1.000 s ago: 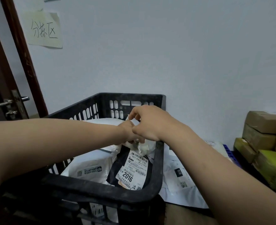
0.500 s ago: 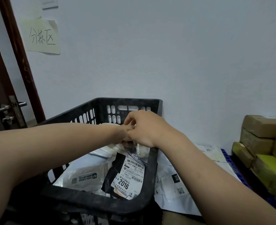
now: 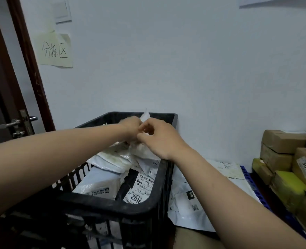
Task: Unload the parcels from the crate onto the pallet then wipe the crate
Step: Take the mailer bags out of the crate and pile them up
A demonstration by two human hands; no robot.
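A black slatted plastic crate (image 3: 112, 207) stands in front of me against the wall. Inside it lie several soft parcels: white mailer bags (image 3: 98, 184) and a black bag with a white label reading 2016 (image 3: 139, 187). Over the crate's far right part, my left hand (image 3: 130, 128) and my right hand (image 3: 159, 137) meet and both pinch the top of a crumpled white parcel (image 3: 141, 150), lifted partly above the others. A corner of it sticks up between my hands. To the right, white mailers (image 3: 186, 205) lie on the blue pallet (image 3: 247, 178).
Brown and yellow-taped cardboard boxes (image 3: 289, 169) are stacked on the pallet at the far right. A dark door with a metal handle (image 3: 13, 121) is at the left. A handwritten paper sign (image 3: 54, 50) hangs on the white wall behind the crate.
Both hands have risen a little while holding the white parcel, and its top corner now shows above them. The view has tilted upward slightly.
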